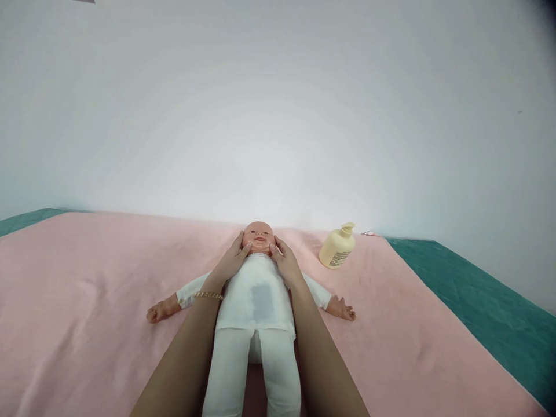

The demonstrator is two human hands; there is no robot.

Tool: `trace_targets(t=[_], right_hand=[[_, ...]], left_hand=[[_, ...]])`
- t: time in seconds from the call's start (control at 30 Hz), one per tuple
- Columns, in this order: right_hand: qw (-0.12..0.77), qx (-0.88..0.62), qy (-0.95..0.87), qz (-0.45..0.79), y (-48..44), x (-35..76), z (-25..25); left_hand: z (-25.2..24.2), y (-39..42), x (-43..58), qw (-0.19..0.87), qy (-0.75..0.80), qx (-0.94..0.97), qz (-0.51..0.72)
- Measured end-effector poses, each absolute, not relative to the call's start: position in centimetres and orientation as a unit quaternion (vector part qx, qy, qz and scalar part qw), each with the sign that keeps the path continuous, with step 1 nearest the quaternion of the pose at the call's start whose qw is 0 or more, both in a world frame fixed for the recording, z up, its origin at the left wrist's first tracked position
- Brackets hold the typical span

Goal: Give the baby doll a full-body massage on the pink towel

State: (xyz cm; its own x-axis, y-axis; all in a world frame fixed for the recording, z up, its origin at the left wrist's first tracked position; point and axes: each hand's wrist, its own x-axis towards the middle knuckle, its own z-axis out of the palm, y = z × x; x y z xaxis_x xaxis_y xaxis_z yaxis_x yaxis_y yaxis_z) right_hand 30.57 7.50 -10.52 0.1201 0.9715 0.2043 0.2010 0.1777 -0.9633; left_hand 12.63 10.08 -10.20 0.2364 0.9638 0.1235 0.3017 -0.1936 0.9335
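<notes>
A baby doll (237,301) with a white cloth body lies on its back, its legs toward me and its arms spread to both sides. Its bare plastic head (259,236) rests between my two hands. My left hand (233,256) cups one side of the head, with the thumb on the cheek near the chin. On the other side my right hand (284,258) does the same, fingers laid along the head and thumb at the jaw. The backs of the fingers partly hide behind the head. A gold chain bracelet (208,295) circles my left wrist.
A pale yellow pump bottle (335,250) stands to the right of the doll's head, leaning slightly in view. A pink cloth (108,289) covers the surface, over a green sheet (473,289) seen at the sides. A white wall (269,116) rises behind.
</notes>
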Motion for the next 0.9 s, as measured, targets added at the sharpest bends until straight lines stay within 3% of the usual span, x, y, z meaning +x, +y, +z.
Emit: trace_targets(t=[0.9], right_hand=[[0.479,-0.591,-0.554,0.337,7.3,29.6,-10.2]], left_hand=[[-11.4,10.5,13.5,0.464,0.405,0.625,0.479]])
